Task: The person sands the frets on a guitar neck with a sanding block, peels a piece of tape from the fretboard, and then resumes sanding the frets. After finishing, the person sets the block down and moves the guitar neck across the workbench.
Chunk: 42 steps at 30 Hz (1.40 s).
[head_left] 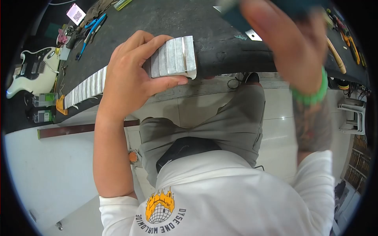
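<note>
My left hand (130, 70) is wrapped round a guitar neck (84, 87), thumb on the near edge and fingers over the far side. Whitish masking tape (169, 59) covers its fingerboard between the frets, and one bare metal fret shows near the wide end. The yellowish headstock (61, 105) points left. Raised at the upper right, my right hand (291, 47) is smeared by motion, its fingers closed on a dark teal block-like object (232, 15) that runs out of the frame. A green band circles that wrist.
On the dark workbench (157, 17) lie blue-handled pliers (92, 31) and a phone (76, 14) with a code on its screen. A white guitar body (33, 70) rests at the far left. Orange-handled tools (352, 47) lie far right, above white stools (352, 114).
</note>
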Available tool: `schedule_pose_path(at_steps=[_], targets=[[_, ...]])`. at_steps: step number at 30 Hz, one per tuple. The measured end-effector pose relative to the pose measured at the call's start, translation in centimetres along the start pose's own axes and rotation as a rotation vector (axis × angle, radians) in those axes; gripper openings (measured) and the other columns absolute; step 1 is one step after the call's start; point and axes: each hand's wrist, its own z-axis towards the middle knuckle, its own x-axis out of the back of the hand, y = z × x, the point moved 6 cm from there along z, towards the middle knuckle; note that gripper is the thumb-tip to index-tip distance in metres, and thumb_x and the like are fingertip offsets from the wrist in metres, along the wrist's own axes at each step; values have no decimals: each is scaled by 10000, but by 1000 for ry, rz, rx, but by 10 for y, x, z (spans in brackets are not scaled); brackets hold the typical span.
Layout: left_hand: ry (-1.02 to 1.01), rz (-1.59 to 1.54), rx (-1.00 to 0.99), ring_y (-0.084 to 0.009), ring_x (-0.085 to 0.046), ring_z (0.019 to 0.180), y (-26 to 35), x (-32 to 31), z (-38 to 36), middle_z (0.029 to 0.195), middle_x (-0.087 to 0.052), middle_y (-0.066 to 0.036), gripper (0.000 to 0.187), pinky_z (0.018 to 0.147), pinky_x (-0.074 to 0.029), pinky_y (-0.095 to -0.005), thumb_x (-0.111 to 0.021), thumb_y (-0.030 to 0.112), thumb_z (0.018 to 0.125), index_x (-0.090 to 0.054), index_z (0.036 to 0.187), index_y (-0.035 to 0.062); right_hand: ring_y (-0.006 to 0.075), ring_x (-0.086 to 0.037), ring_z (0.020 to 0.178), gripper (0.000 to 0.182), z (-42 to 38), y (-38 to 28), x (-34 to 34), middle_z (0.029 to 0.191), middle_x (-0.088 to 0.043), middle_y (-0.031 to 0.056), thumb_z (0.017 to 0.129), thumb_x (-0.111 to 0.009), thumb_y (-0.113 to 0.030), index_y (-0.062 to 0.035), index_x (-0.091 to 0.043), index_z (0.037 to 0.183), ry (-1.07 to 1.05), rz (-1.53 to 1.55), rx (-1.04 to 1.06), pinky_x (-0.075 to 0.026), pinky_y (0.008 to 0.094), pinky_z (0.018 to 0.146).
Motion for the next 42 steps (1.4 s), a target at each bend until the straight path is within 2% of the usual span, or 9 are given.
schedule_pose_path(at_steps=[5,7,13,20,27,32,34,38,42], targets=[[-20,-18,7,-237,-592,896,-1,0,0,967,-613,-72,745,819,-473,-334,-951,383,609,-704,1195,-6,395,-311,1524,1086,-115,-65,35,1666,-221,297,820,-819,-579,-78,-247,1595,518,-134,-241,-254,520,1250],[-27,-26,5,-237,-593,901,0,1,0,970,-614,-75,742,824,-472,-332,-949,385,617,-703,1198,-5,347,-402,1440,1136,-168,-57,35,1590,-281,283,817,-818,-562,-63,-152,1591,529,-147,-220,-404,500,1161],[-26,-18,-15,-248,-604,934,-2,2,0,1006,-625,-89,731,860,-477,-336,-936,396,656,-698,1222,-1,238,-481,1257,951,-296,-27,34,1457,-379,166,882,-791,-409,-48,-223,1553,508,-45,-801,-411,395,1080],[16,-8,52,-281,-637,1005,-21,10,25,1081,-647,-105,714,906,-492,-362,-889,450,753,-681,1274,9,231,-487,1234,867,-340,-9,20,1431,-388,132,904,-789,-274,-60,-255,1552,457,-159,-767,-442,375,1060],[28,62,89,-357,-614,1223,-25,-9,28,1243,-660,-144,828,1051,-479,-445,-859,546,749,-645,1371,44,261,-382,1368,865,-325,2,11,1492,-337,147,887,-794,-244,-38,-265,1539,320,-364,-709,-355,396,1150],[415,193,-124,-377,-470,1422,-9,26,-21,1431,-581,-137,987,1190,-343,-556,-861,531,725,-484,1541,123,298,-354,1412,872,-279,-17,3,1520,-325,171,873,-807,-297,6,-300,1514,296,-248,-792,-288,422,1192],[403,173,-102,-378,-472,1418,-5,30,-57,1431,-573,-134,972,1185,-347,-563,-871,504,714,-502,1527,119,346,-350,1434,835,-210,-56,0,1532,-328,195,882,-809,-340,-6,-365,1506,27,-647,-410,-296,444,1192],[295,101,-62,-377,-479,1406,-1,15,-135,1409,-568,-123,896,1170,-364,-567,-887,440,696,-571,1464,105,417,-415,1409,904,-86,-95,0,1505,-385,244,845,-824,-471,-81,-414,1550,-96,-1116,-183,-373,484,1158],[115,-28,98,-375,-467,1412,-18,-45,-236,1397,-579,-128,837,1181,-354,-556,-882,413,726,-586,1442,98,454,-539,1340,980,-5,-29,42,1522,-445,277,833,-741,-662,-187,-353,1597,-223,-1378,-490,-467,505,1086]])
